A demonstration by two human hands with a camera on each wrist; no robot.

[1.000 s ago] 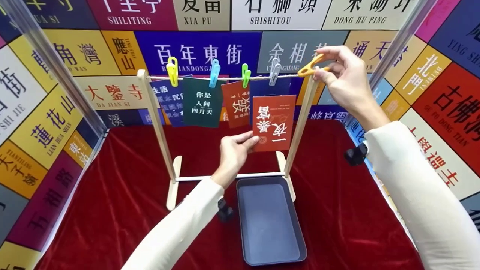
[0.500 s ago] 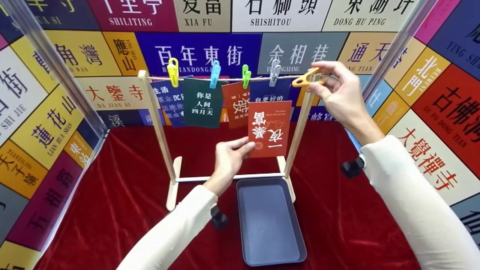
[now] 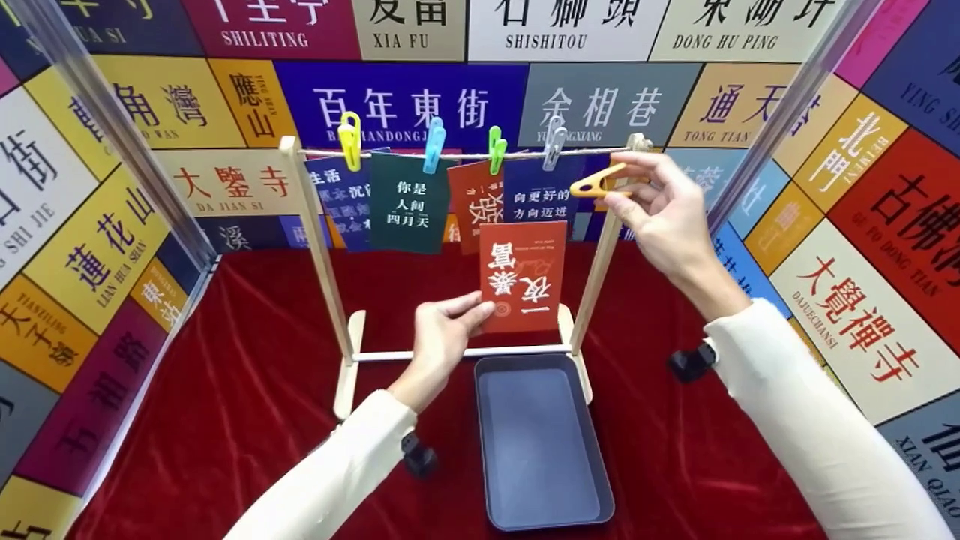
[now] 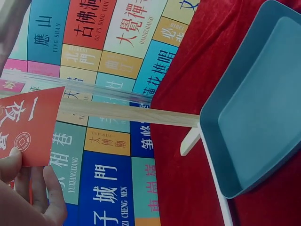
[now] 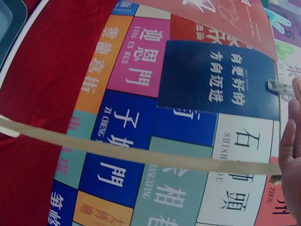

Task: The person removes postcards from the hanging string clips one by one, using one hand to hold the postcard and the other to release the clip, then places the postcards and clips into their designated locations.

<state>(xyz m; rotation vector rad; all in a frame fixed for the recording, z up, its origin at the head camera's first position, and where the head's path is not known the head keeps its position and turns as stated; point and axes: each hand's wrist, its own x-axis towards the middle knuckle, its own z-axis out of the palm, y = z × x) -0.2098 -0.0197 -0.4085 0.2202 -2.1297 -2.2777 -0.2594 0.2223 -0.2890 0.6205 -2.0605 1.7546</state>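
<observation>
My left hand (image 3: 439,334) pinches a red card (image 3: 523,277) with white characters at its lower left edge, thumb in front. This card overlaps the hanging blue card (image 3: 540,180) in the head view. To the right, below the rope, my right hand (image 3: 667,214) pinches an orange clothespin (image 3: 600,176) between thumb and fingers, its head pointing left. The left wrist view shows the thumb on the red card (image 4: 33,127). In the right wrist view only part of the right hand (image 5: 292,155) shows, and the orange clothespin is hidden.
Yellow (image 3: 349,142), light blue (image 3: 433,146), green (image 3: 496,150) and grey (image 3: 554,144) clothespins sit on the rope of a wooden stand (image 3: 322,255), with cards hanging below. A dark tray (image 3: 606,495) lies on red cloth (image 3: 225,435). Printed panels surround the area.
My left hand has moved the red card down and to the left, uncovering more of the blue card. My right hand has lowered the orange clothespin leftward, away from the post top.
</observation>
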